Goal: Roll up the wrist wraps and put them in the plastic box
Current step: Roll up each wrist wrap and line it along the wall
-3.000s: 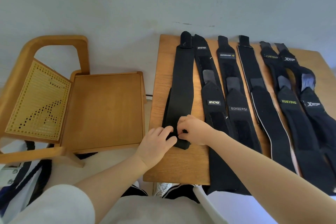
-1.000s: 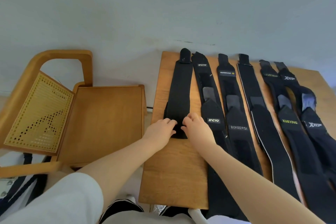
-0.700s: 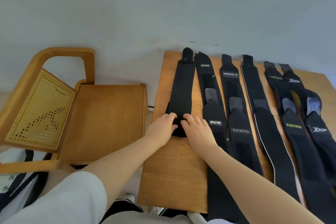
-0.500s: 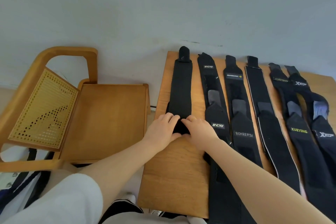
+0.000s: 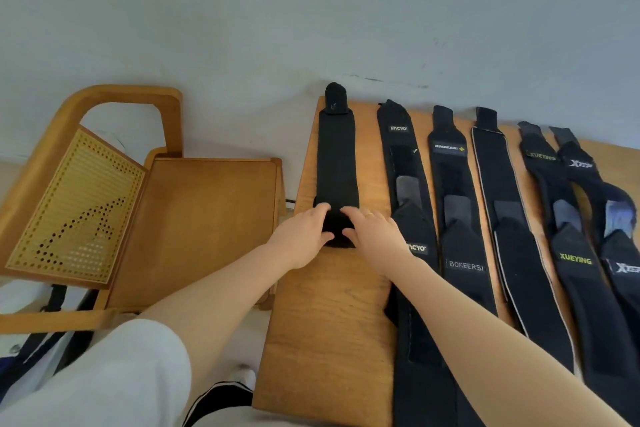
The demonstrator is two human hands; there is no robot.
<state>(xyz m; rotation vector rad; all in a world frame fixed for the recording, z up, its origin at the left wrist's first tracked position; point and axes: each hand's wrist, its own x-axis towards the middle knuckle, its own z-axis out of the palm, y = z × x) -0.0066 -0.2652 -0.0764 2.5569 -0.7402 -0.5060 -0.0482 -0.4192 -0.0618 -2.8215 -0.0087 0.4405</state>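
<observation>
Several black wrist wraps lie side by side on a wooden table (image 5: 329,322). The leftmost wrap (image 5: 337,156) is partly rolled from its near end; its flat part stretches toward the wall. My left hand (image 5: 301,239) and my right hand (image 5: 372,236) sit on either side of the roll (image 5: 337,227), fingers curled over its top and thumbs at its near side. Right of it lie an IINCYO wrap (image 5: 407,184), a BOKEERSI wrap (image 5: 457,211), a plain wrap with a pale edge (image 5: 502,204), a XUEYING wrap (image 5: 561,218) and an XTEP wrap (image 5: 620,225). No plastic box is in view.
A wooden chair (image 5: 194,218) with a perforated cane back (image 5: 76,208) stands left of the table, its seat bare. A pale wall runs behind both. Dark bag straps (image 5: 55,298) hang under the chair at the lower left.
The roll has grown and travelled away from me along the leftmost wrap, with both hands following it. The flat part of the wrap is shorter. The other wraps have not moved.
</observation>
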